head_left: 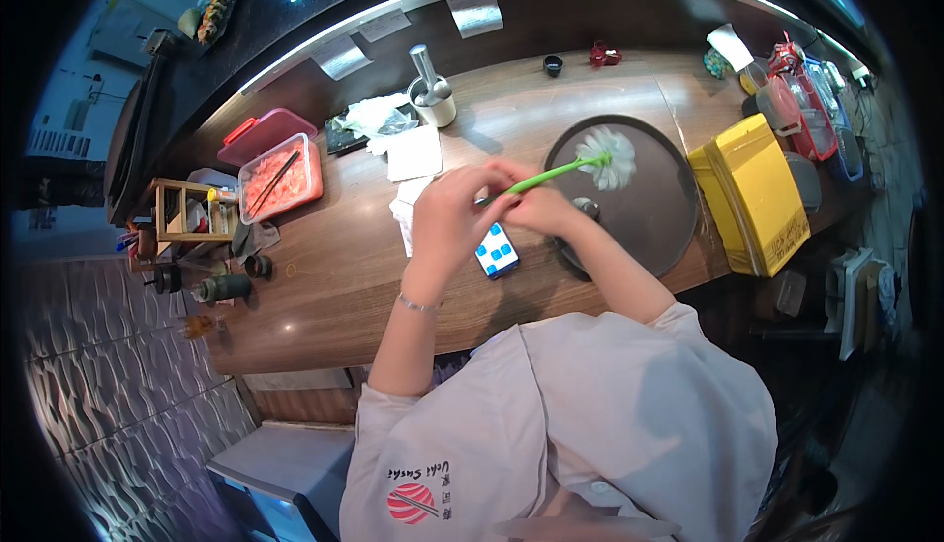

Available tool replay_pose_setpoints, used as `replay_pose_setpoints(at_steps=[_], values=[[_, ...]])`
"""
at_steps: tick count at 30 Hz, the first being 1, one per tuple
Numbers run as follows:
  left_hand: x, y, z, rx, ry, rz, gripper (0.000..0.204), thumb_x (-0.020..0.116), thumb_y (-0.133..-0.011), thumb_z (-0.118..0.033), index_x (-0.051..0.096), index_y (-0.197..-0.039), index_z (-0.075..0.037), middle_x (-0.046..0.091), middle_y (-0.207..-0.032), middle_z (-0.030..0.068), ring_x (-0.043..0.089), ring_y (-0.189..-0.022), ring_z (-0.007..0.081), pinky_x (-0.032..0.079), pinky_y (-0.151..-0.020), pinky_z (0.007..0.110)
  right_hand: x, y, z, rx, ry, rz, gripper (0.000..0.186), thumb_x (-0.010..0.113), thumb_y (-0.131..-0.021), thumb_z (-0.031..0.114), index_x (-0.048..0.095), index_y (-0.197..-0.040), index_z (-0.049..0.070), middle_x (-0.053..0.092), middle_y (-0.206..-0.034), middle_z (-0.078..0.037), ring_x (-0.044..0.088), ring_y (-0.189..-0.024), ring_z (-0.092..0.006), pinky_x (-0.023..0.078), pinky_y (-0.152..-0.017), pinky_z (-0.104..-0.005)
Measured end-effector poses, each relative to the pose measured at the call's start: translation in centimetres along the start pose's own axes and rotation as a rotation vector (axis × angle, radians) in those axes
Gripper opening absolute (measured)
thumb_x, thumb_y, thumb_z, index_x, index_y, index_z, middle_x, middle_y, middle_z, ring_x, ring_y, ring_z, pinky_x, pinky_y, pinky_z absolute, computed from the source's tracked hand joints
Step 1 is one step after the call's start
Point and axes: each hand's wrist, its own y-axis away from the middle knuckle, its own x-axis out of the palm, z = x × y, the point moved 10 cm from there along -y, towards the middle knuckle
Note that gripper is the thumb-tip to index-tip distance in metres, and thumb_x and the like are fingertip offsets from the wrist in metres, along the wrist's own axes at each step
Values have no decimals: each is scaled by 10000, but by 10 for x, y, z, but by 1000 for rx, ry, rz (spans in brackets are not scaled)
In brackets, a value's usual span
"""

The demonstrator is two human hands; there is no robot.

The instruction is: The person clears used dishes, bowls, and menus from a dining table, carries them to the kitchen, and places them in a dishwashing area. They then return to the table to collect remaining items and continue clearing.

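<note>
Both my hands meet over the middle of the wooden counter at the lower end of a green stem. At its far end is a white, petal-like head (608, 160), over a round dark tray (644, 237); I cannot tell what it is made of. My left hand (450, 210) has its fingers closed at the stem's near end. Close beside it, my right hand (539, 206) pinches the green stem (551, 175). Below the hands lies a phone-like device (498, 255) with a blue-and-white screen. A small grey round object (587, 210) sits near the tray's left side.
At the left stand a plastic tub of orange-pink food (282, 183) with dark chopsticks on it and a wooden caddy (169, 212). A metal canister (434, 107) stands behind my hands. On the right are a yellow box (752, 193) and a red basket (808, 119).
</note>
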Motion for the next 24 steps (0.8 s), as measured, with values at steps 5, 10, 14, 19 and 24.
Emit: replay_pose_setpoints(at_steps=[5,10,14,19,24], values=[[43,-71,-30,363,-160,-179,178,778,-818,-204,690,-864,-56,644,-776,21,587,-683,130,486,-613,284,-122,-13,-15,-107,95,-242,185,745,-832,89,624,-965,47,679,-864,-39,610,-765,-79,481,-654,-244],[91,-153,110,-345,528,-237,192,636,-946,-258,648,-856,-88,633,-817,-21,549,-687,60,464,-605,239,-226,-64,-17,-172,339,-541,140,712,-872,92,625,-972,47,649,-773,-6,608,-704,-46,500,-602,-207],[102,-186,184,-542,882,-485,257,511,-988,-301,594,-809,-137,687,-865,9,535,-683,60,448,-611,222,-230,-112,-15,-407,316,-534,121,681,-869,78,635,-975,44,648,-791,-29,590,-653,-60,487,-543,-219],[97,-218,216,-451,1015,-608,260,496,-976,-394,534,-831,-182,695,-1010,35,498,-685,56,437,-631,220,-214,-141,-30,-540,486,-505,107,655,-805,37,608,-900,27,627,-842,-100,639,-749,-213,518,-696,-316],[90,-223,219,-444,966,-620,278,467,-993,-427,536,-861,-193,669,-1056,15,486,-731,53,410,-682,214,-203,-160,-35,-584,618,-486,123,679,-783,53,613,-887,52,644,-858,-92,630,-819,-270,518,-730,-355]])
